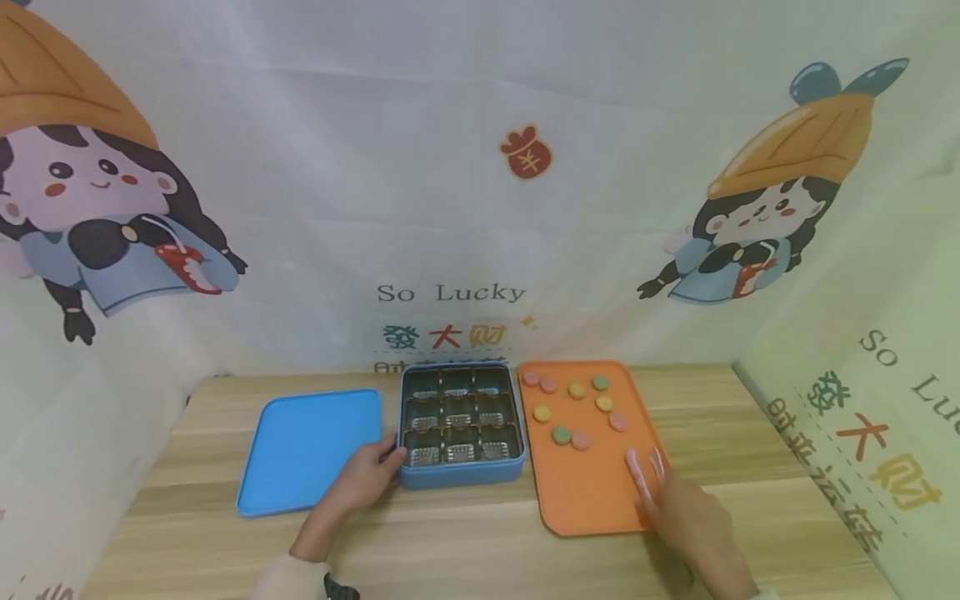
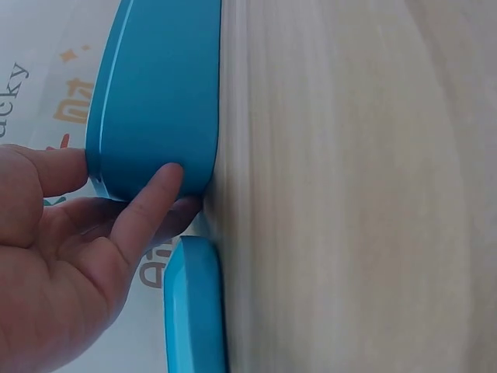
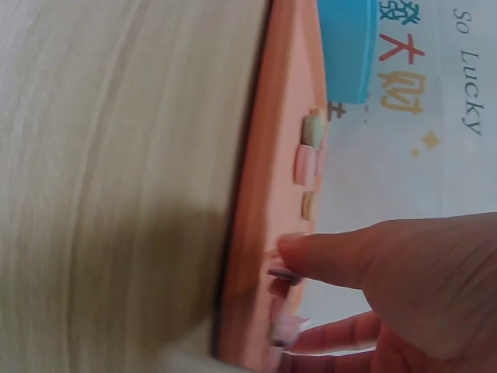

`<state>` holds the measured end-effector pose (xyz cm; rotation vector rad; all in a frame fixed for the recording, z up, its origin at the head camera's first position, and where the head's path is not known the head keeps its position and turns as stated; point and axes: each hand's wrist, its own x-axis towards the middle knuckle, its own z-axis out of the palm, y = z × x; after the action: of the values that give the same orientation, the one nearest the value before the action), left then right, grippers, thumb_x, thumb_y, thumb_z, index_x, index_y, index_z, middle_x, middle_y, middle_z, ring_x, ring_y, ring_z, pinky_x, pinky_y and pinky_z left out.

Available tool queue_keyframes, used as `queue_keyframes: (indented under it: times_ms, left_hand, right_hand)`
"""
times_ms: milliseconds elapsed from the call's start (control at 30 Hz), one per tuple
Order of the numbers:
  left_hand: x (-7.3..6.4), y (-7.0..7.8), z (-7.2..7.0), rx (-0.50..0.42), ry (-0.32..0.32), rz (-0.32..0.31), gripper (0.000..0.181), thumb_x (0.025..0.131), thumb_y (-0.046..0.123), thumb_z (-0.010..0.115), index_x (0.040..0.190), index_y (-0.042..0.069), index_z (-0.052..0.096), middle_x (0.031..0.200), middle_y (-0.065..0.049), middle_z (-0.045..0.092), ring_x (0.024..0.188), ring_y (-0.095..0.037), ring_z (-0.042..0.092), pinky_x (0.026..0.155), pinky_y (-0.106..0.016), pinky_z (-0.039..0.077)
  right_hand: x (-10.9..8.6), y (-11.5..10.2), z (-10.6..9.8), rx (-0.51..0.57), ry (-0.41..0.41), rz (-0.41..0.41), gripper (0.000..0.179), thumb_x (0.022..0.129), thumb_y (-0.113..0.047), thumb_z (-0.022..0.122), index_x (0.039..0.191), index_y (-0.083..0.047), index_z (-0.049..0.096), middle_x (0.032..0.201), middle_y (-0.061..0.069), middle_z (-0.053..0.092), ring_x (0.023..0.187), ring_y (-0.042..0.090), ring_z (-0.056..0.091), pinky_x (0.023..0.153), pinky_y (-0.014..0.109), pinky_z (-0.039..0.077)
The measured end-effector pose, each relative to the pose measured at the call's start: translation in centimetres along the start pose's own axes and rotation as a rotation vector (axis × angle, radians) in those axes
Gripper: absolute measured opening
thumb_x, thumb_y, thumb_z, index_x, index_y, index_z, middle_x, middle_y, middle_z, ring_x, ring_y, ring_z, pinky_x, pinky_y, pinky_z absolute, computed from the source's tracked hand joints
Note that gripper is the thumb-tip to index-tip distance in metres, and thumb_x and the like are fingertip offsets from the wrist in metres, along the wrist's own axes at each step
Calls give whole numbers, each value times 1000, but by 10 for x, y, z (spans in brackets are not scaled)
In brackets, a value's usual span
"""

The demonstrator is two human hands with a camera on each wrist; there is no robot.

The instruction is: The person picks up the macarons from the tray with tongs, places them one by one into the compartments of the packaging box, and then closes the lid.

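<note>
**Set up, with all nine pieces to go**

I'd judge the filling barely begun. The square blue box with a nine-compartment dark plastic insert (image 1: 461,478) stands uncovered on the pale wood-grain table (image 1: 465,550), and I see no piece in any compartment. A flat, bright-blue, round-cornered plastic lid, as I take it (image 1: 315,450), lies off to its left.

All nine small macaron-like discs lie on the orange round-cornered plastic tray (image 1: 581,500) just right of the box: four pink discs (image 1: 580,440), three yellow discs (image 1: 576,391) and two green discs (image 1: 561,435).

My left hand (image 1: 369,473) grips the box's near left corner. My right hand (image 1: 690,517) holds what look like pale pink tongs (image 1: 639,477), tips apart over the tray's near right part; the head view shows no disc between them.
</note>
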<state>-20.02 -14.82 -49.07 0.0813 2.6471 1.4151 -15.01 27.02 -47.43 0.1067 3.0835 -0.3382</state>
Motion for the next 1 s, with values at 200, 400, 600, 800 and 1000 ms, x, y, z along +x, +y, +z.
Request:
queue_keyframes:
  times_ms: [200,400,600,800,1000]
  left_hand:
    - [3,-1,0,-54,-15,-11,37,95,19,45,128,4,49,76,-12,60,59,-16,53,56,-27,45]
    - [2,-3,0,-91,-23,-8,42,95,19,45,133,2,42,120,-21,54,82,-19,63,68,-30,52]
    - [3,-4,-2,-86,1,-10,41,94,19,46,132,4,45,117,-19,57,77,-16,62,66,-28,51]
    - [-1,-4,1,-127,-17,-34,42,93,16,47,132,1,43,122,-24,52,84,-20,63,67,-30,52]
    - [-2,-3,-1,-126,-18,-51,43,94,18,47,134,3,42,124,-21,51,80,-16,62,67,-29,52]
  right_hand:
    - [9,-3,7,-29,52,-12,42,82,-41,58,89,0,53,57,9,52,47,22,50,37,36,37]
    - [24,-7,14,-16,96,-17,36,86,-39,55,86,-4,51,54,7,48,45,22,49,36,36,35]
    - [39,-10,20,-9,133,-24,39,88,-40,50,100,-3,46,56,14,51,48,28,52,35,37,35]
    - [44,-9,30,40,106,-18,52,91,-44,43,125,-4,37,64,20,58,53,34,56,36,40,36]
    - [46,-9,35,48,142,-35,56,92,-44,42,132,-5,33,67,24,60,55,37,57,38,43,38]
